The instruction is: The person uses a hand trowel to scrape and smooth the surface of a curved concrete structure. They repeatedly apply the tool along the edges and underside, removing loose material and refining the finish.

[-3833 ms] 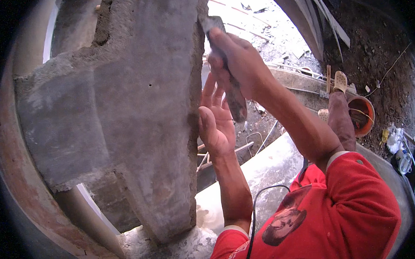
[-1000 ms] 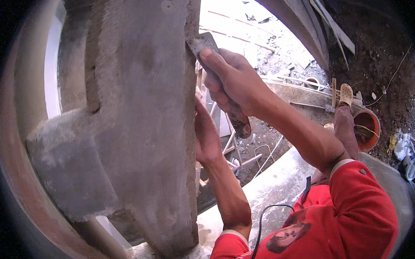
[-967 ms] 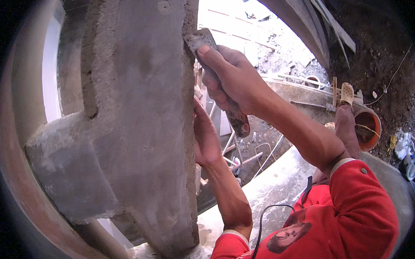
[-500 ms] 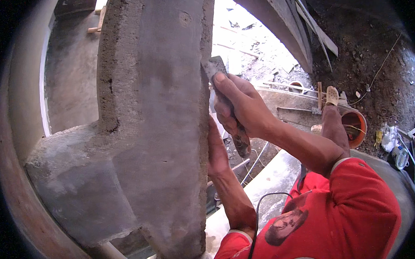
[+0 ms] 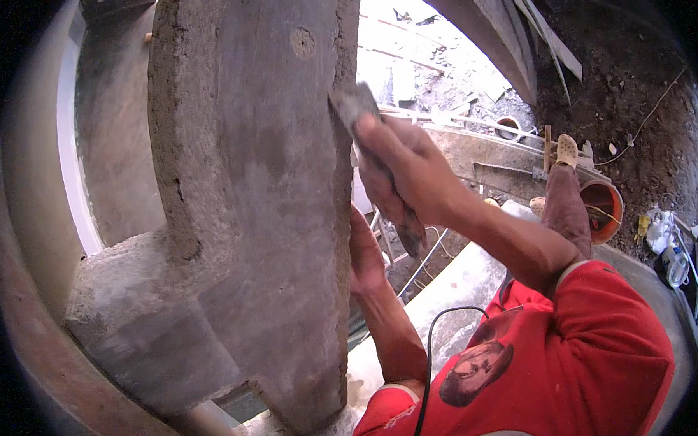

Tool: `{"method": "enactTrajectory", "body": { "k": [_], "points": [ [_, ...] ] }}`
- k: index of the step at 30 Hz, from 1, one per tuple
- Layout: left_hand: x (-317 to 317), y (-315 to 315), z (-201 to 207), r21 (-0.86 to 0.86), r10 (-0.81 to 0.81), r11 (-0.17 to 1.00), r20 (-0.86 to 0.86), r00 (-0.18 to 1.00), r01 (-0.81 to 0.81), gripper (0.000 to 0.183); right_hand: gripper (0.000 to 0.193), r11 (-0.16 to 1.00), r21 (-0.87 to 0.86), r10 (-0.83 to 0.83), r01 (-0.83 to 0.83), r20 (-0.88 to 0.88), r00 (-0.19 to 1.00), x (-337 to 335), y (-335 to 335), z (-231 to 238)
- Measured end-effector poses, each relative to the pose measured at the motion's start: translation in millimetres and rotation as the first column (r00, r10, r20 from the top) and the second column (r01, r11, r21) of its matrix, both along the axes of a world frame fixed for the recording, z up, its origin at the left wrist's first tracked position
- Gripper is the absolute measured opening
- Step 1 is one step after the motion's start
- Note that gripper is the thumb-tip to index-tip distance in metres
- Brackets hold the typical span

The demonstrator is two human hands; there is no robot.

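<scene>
My right hand (image 5: 405, 165) is closed around a flat, cement-smeared trowel (image 5: 355, 105), the thumb lying along it. Its upper end meets the right edge of a grey concrete column (image 5: 277, 174). The tool's dirty lower end (image 5: 411, 239) sticks out below my fist. Lower down, my left hand (image 5: 364, 252) reaches up beside the same edge. The column hides its fingers, so whether it grips anything cannot be seen. Near the top of the column face is a small round patch (image 5: 302, 43), and its side edges are rough.
A concrete ledge (image 5: 126, 282) joins the column at left. To the right lie an orange-rimmed bucket (image 5: 618, 205), a handsaw (image 5: 507, 170) and a white plastic bag (image 5: 660, 232). A curved concrete piece (image 5: 485, 29) stands beyond. A black cable (image 5: 429, 355) crosses my red shirt.
The view has shifted slightly over the column. My right hand and the trowel have tipped a little, the blade overlapping the column's face more. My left hand stays beside the edge.
</scene>
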State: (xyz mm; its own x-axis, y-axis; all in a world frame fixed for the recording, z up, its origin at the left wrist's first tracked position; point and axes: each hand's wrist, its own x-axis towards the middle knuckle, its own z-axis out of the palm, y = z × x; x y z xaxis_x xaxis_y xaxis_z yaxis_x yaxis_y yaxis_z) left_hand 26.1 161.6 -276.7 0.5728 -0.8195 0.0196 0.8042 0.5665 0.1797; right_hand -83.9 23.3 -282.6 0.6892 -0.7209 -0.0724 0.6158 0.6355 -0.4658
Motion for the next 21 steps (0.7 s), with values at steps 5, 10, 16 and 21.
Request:
{"method": "enactTrajectory", "body": {
  "k": [5,10,16,21],
  "points": [
    [-1,3,-3,0.010,-0.031,0.999,0.042,0.999,0.031,0.052,0.037,0.999,0.030,0.028,-0.030,0.070,0.997,-5,-5,0],
    [-7,0,1,0.013,0.012,1.000,-0.066,0.998,-0.011,0.053,0.041,0.996,-0.069,0.048,-0.048,-0.004,0.999,-13,6,-4],
    [-6,1,2,0.031,-0.027,0.999,0.036,0.999,0.026,0.053,0.041,0.998,-0.058,0.032,-0.033,-0.016,0.999,-11,1,-3],
    [-10,1,3,0.013,-0.056,0.998,-0.032,0.998,0.057,0.054,0.040,0.998,0.055,0.019,-0.023,0.072,0.997,-4,-17,-3]
  ]
}}
